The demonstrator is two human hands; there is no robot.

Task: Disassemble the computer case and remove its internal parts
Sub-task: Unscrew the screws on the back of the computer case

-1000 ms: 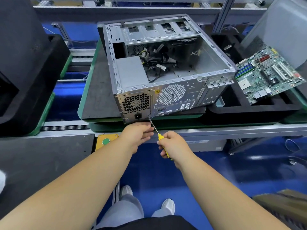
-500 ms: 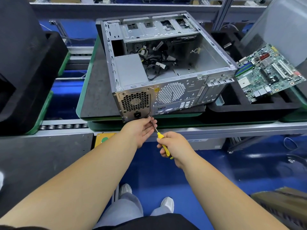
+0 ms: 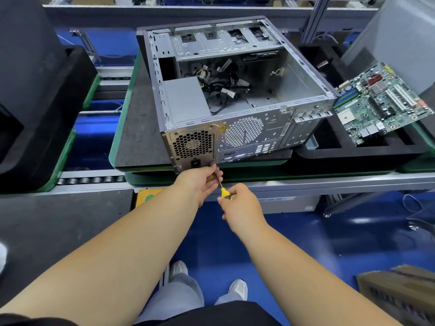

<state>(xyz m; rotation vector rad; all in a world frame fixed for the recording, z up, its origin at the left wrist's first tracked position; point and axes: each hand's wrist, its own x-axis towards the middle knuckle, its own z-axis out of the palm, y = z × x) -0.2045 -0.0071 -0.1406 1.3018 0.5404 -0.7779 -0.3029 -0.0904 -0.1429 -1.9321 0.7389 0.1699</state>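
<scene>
An open grey computer case [image 3: 303, 90] lies on its side on a dark pallet [image 3: 138, 135], rear panel facing me. The power supply [image 3: 188, 100] sits in its near left corner, with loose black cables [image 3: 223, 90] beside it. My right hand [image 3: 242, 205] grips a yellow-handled screwdriver [image 3: 224, 192]. Its tip meets the lower right corner of the power supply's rear plate [image 3: 193, 144]. My left hand [image 3: 200, 182] pinches the screwdriver shaft just below that corner.
A green motherboard [image 3: 379, 102] lies tilted in a black foam tray [image 3: 357, 154] to the right. Another black foam tray [image 3: 35, 109] stands at the left. A roller conveyor rail [image 3: 329, 182] runs in front of the pallet. A cardboard box [image 3: 404, 295] sits at lower right.
My left hand has risen from below the case to the power supply's lower right corner, its fingers closing around the screwdriver shaft. The right hand followed slightly upward.
</scene>
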